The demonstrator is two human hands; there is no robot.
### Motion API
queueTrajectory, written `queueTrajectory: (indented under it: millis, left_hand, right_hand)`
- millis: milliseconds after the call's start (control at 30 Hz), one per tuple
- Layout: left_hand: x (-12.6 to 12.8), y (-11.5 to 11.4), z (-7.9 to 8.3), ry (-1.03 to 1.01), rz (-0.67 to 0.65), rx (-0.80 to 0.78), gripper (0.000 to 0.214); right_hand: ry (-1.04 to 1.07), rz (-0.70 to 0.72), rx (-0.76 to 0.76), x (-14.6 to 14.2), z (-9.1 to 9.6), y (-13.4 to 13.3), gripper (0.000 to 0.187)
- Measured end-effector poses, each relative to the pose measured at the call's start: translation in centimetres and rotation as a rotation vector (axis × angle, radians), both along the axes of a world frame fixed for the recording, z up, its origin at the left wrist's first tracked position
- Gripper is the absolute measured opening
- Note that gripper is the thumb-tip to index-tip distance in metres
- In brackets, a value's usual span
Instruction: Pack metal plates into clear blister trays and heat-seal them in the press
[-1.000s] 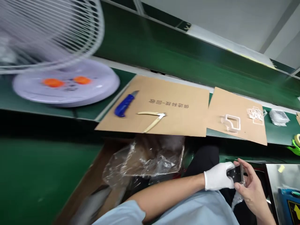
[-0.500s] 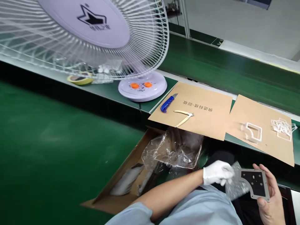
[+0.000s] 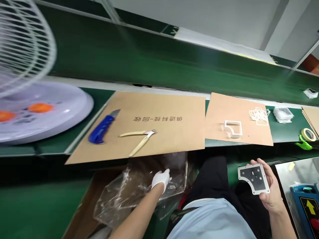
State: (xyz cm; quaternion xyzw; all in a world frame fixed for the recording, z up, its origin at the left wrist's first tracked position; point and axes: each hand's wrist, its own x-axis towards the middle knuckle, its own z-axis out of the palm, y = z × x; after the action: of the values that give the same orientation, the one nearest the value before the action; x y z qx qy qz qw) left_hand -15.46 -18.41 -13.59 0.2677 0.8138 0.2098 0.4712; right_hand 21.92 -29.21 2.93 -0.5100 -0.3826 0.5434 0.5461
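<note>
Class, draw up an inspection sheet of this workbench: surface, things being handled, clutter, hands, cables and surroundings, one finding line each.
Surface: green bench with a left cardboard sheet and a right cardboard sheet.
Handled things: grey-rimmed plate; clear plastic bag below the bench edge.
Clutter: blue-handled knife, blade exposed, and spread pliers on the left sheet; tangled white frames on the right.
Hands: bare right hand holds the plate; gloved left hand at the bag, grip unclear.
Cables: nothing seen for certain.
Surroundings: fan at left, partly out of view.
</note>
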Motion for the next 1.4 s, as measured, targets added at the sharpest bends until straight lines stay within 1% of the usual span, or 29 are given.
queueTrajectory:
  millis: [67,100,133,167,200,233,267,333,367,400,433,467,500,567,667,733,800,900,933,1000,1067,1133,1200,1233,1300,1400]
  left_hand:
    - [1.0,-0.1,0.9,-0.056,-0.074,0.021,0.037]
    - [1.7,-0.3,1.8,-0.116,-0.146,0.058,0.039]
    - [2.5,-0.4,3.1,-0.187,-0.252,0.116,0.04]
    - [3.4,-0.6,4.7,-0.26,-0.384,0.196,0.041]
    - [4.3,-0.8,6.7,-0.334,-0.546,0.304,0.042]
    - [5.4,-0.8,8.8,-0.376,-0.702,0.421,0.044]
    - [6.5,-0.8,11.1,-0.383,-0.832,0.552,0.048]
    - [8.7,-0.6,15.4,-0.366,-1.084,0.843,0.072]
    - [9.8,-0.3,17.2,-0.364,-1.2,0.962,0.083]
    - [10.8,0.0,18.6,-0.372,-1.305,1.053,0.091]
    - [11.7,0.3,19.7,-0.388,-1.388,1.112,0.093]
    - [12.5,0.6,20.3,-0.41,-1.453,1.138,0.09]
    - [13.2,0.8,20.6,-0.432,-1.494,1.142,0.085]
    - [14.2,1.2,20.4,-0.465,-1.531,1.121,0.076]
    - [14.6,1.8,19.2,-0.488,-1.557,1.102,0.073]
    - [14.2,2.8,18.4,-0.442,-1.52,1.149,0.076]
    - [13.5,4.7,17.9,-0.299,-1.428,1.199,0.078]
    - [12.8,8.8,17.7,0.011,-1.286,1.208,0.073]
    - [12.7,10.1,17.7,0.098,-1.246,1.201,0.069]
    - [12.9,12.1,17.9,0.209,-1.195,1.195,0.061]
    - [13.3,13.1,18.1,0.249,-1.154,1.201,0.057]
    - [13.8,13.0,18.2,0.232,-1.126,1.214,0.063]
    - [14.5,12.0,18.1,0.177,-1.094,1.231,0.072]
    - [14.9,11.4,18.0,0.139,-1.069,1.235,0.077]
    - [15.8,9.8,17.5,0.043,-0.996,1.218,0.085]
    - [17.5,7.0,16.4,-0.148,-0.915,1.164,0.093]
  right_hand:
    - [0.046,0.039,-0.007,0.0,0.0,0.5,0.115]
    - [0.073,0.07,-0.014,0.0,0.0,0.8,0.116]
    - [0.107,0.108,-0.023,0.0,0.0,1.3,0.116]
    - [0.147,0.149,-0.032,-0.1,-0.1,1.8,0.117]
    - [0.192,0.195,-0.046,-0.3,-0.1,2.3,0.118]
    - [0.239,0.244,-0.061,-0.5,-0.2,2.9,0.118]
    - [0.284,0.296,-0.075,-0.7,-0.2,3.5,0.119]
    - [0.345,0.394,-0.085,-1.2,-0.2,4.6,0.121]
    - [0.357,0.432,-0.082,-1.4,-0.2,5.0,0.121]
    - [0.359,0.46,-0.075,-1.6,-0.1,5.3,0.121]
    - [0.354,0.48,-0.068,-1.7,-0.1,5.4,0.121]
    - [0.351,0.491,-0.065,-1.8,0.0,5.3,0.121]
    - [0.353,0.493,-0.065,-1.8,0.0,5.2,0.121]
    - [0.373,0.483,-0.075,-1.7,-0.1,4.6,0.123]
    - [0.379,0.468,-0.109,-1.3,-0.7,4.1,0.125]
    - [0.304,0.459,-0.107,-0.6,-1.1,4.7,0.122]
    - [0.134,0.403,-0.053,0.7,-1.5,6.6,0.111]
    - [-0.21,0.248,0.037,2.9,-1.8,10.9,0.087]
    - [-0.315,0.205,0.061,3.4,-1.8,12.5,0.084]
    - [-0.479,0.156,0.109,3.9,-1.8,15.1,0.084]
    - [-0.556,0.126,0.145,3.5,-1.6,16.5,0.08]
    - [-0.515,0.1,0.131,2.5,-1.5,16.6,0.068]
    - [-0.373,0.114,0.09,1.4,-1.3,15.6,0.056]
    - [-0.285,0.138,0.075,0.9,-1.3,14.9,0.053]
    - [-0.108,0.19,0.067,0.3,-1.1,13.6,0.054]
    - [0.138,0.227,0.056,0.0,-0.5,11.8,0.064]
